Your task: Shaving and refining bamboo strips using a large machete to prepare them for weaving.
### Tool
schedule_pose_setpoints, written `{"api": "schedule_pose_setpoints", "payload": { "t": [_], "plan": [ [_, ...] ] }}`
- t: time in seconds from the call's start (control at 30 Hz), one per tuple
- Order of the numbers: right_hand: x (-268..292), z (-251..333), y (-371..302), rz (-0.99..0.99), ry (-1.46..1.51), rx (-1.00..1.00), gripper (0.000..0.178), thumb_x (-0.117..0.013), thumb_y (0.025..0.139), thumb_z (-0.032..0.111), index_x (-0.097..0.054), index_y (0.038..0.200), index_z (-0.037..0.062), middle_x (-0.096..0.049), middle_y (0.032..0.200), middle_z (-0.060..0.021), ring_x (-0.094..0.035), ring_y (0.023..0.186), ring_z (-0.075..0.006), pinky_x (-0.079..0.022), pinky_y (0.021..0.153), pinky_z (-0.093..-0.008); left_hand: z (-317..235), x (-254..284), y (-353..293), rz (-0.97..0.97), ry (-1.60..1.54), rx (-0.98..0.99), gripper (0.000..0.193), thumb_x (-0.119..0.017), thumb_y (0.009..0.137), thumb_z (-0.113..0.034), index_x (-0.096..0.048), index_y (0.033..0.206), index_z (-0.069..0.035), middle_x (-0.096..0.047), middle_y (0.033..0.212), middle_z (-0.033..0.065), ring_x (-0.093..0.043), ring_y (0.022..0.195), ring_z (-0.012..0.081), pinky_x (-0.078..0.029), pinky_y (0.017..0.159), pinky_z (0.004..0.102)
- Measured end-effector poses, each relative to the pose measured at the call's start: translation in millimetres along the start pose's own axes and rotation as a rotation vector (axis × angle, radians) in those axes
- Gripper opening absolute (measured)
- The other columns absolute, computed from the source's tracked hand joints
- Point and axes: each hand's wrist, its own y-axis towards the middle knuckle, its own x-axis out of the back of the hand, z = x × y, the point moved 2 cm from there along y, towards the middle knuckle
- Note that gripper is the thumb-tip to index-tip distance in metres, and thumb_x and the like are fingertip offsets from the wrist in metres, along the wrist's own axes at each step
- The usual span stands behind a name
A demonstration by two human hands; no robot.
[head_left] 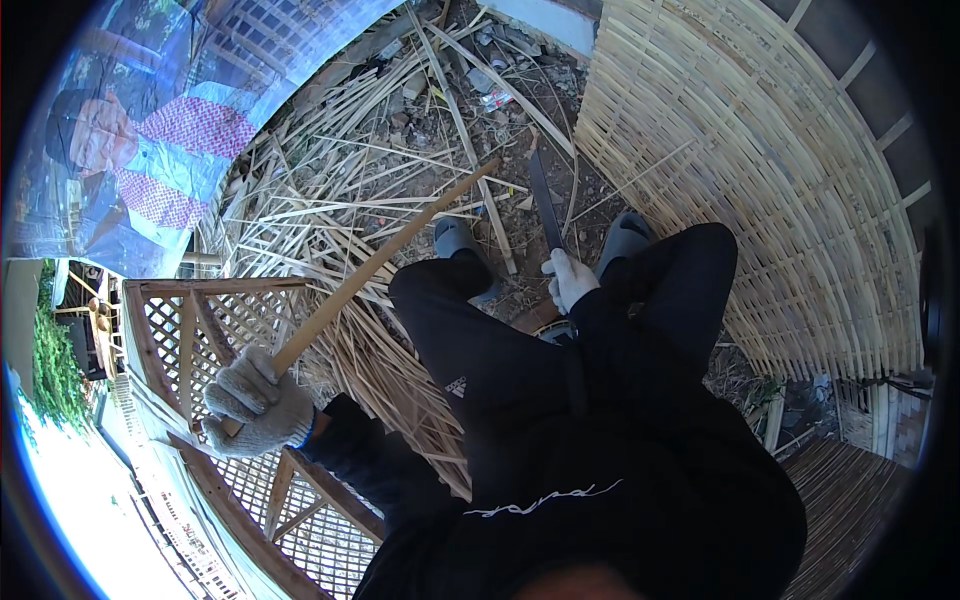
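My left hand (258,408), in a grey knit work glove, is closed round the lower end of a long bamboo strip (385,252). The strip slants up and to the right, with its far tip over the littered ground. My right hand (572,280), in a pale glove, is closed on a machete between my knees. Its dark blade (543,200) points away from me, a short way right of the strip's tip and apart from it. The machete's handle is mostly hidden by the hand.
Split bamboo strips (330,225) lie heaped ahead and to the left. A woven bamboo panel (740,190) rises at the right. A wooden lattice panel (215,330) stands at the left, below a printed plastic sheet (200,110). My feet in grey shoes (628,238) flank the blade.
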Motion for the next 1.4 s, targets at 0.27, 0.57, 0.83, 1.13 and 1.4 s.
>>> {"api": "schedule_pose_setpoints", "payload": {
  "t": [0.27,0.57,0.83,1.13,1.4],
  "plan": [
    [-2.8,-16.4,8.8,-0.092,-0.696,0.422,0.039,-0.047,0.102,0.023,-0.042,0.135,0.0026,-0.07,0.082,-0.0179,-0.068,0.064,-0.0335,-0.052,0.056,-0.0456,-14.4,-1.9,48.6,-0.32,0.137,-0.207,0.07,-0.048,0.081,-0.082,-0.031,0.062,-0.017,-0.028,0.055,-0.0036,-0.028,0.045,0.0097,-0.029,0.046,0.0248],
    [-42.6,53.0,-41.2,0.053,-0.929,0.948,0.039,-0.05,0.099,0.018,-0.042,0.133,0.0021,-0.067,0.093,-0.0287,-0.067,0.077,-0.0454,-0.053,0.066,-0.0545,-2.8,-51.1,100.9,-0.272,0.625,-0.323,0.055,-0.057,0.089,-0.066,-0.054,0.086,-0.011,-0.05,0.075,0.0012,-0.051,0.062,0.0147,-0.053,0.071,0.0347],
    [-57.1,108.1,-72.0,-0.02,-0.792,1.16,0.035,-0.055,0.097,0.014,-0.045,0.129,0.001,-0.066,0.084,-0.0291,-0.067,0.071,-0.0455,-0.054,0.06,-0.0509,4.6,-70.8,115.2,0.128,0.266,-0.037,0.047,-0.051,0.101,-0.055,-0.047,0.073,-0.017,-0.041,0.063,-0.0048,-0.038,0.051,0.0055,-0.033,0.043,0.0216],
    [-6.7,44.2,9.8,-0.021,-1.173,0.483,0.029,-0.049,0.1,0.021,-0.043,0.119,0.0009,-0.064,0.075,-0.029,-0.066,0.071,-0.0476,-0.052,0.062,-0.0571,15.8,-68.1,123.2,0.173,0.082,0.072,0.043,-0.045,0.1,-0.036,-0.036,0.062,-0.021,-0.032,0.052,-0.0058,-0.027,0.042,0.0063,-0.025,0.038,0.0228],
    [-65.0,103.5,-32.9,-0.064,-0.824,0.96,0.021,-0.049,0.1,0.02,-0.043,0.111,0.0025,-0.062,0.071,-0.0276,-0.064,0.069,-0.0486,-0.048,0.059,-0.058,15.0,-62.6,126.0,0.266,-0.038,0.147,0.044,-0.043,0.1,-0.04,-0.037,0.06,-0.024,-0.033,0.05,-0.0074,-0.028,0.04,0.0059,-0.029,0.037,0.0233]
  ]
}}
